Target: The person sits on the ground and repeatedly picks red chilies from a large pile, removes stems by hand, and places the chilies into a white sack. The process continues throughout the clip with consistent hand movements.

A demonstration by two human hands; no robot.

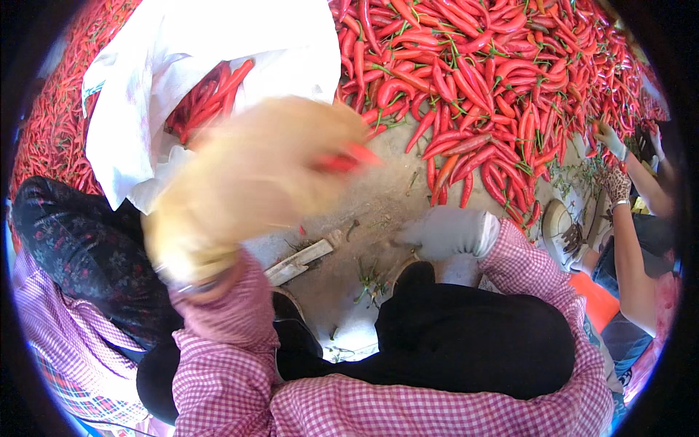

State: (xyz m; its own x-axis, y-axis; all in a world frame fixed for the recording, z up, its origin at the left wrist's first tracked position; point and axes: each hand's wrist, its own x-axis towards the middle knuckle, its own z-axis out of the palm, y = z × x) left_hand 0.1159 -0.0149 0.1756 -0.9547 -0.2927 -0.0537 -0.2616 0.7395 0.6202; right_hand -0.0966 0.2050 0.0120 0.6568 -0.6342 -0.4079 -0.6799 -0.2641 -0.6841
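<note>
My left hand (262,164), in a yellow glove and blurred, is raised in front of a white woven sack (125,109). It holds at least one red chili pepper (352,158), whose pointed end sticks out to the right. Several red chilies (221,98) show inside the open mouth of the sack. My right hand (445,232), in a light grey glove, hovers low over the concrete floor, just short of a large heap of red chilies with green stems (491,82). Blur hides its fingers, and no chili can be made out in it.
A person at right reaches toward the heap with gloved hands (614,142); their shoe (560,229) rests beside it. Another person's dark floral trouser leg (82,257) is close on my left. Below my hands lie a broken pale strip (303,259) and green stem scraps (372,284). More chilies (49,136) spread at far left.
</note>
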